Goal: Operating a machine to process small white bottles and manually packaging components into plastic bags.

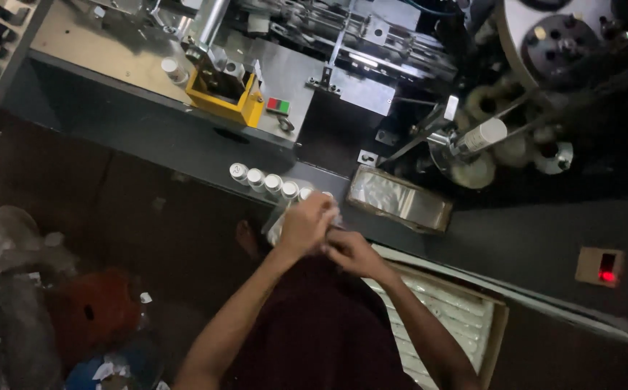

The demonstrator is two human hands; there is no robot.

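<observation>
Head view: left hand point(305, 224) and right hand point(350, 249) fingers pinch a clear bag point(278, 225), its long axis unclear.

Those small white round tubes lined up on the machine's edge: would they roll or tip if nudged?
The white tubes look round and small, so each would probably tip or roll off the narrow machine ledge. They seem light, likely plastic. The left hand and right hand meet beside the row's end, over something pale that is unclear.

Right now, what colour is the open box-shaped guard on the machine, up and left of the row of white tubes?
Yellow: the guard shows best, and only, in the head view.
</observation>
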